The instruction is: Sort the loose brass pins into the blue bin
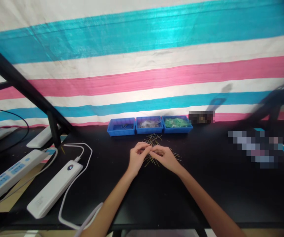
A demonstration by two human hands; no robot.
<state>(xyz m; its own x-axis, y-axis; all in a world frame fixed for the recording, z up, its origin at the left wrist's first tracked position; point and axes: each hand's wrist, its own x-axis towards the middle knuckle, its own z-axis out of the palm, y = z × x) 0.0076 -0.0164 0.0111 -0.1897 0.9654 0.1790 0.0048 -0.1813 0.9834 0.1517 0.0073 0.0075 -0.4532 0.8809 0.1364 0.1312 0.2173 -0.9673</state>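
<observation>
Black counter [142, 204], striped sheet [142, 72] behind. Thin rods [153, 139] piled on it under left hand [137, 157] and right hand [167, 158], fingertips drawn narrow (holding one? can't tell). Probably light, stiff, slippery; pinch mid-length.

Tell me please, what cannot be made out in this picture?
Head view:
Whatever the left hand and right hand may pinch: too small, hidden by fingers.
Thin rods: some partly behind the hands.
Power strip: near end cut off by left edge.
Item at right: blurred by pixelation.
</observation>
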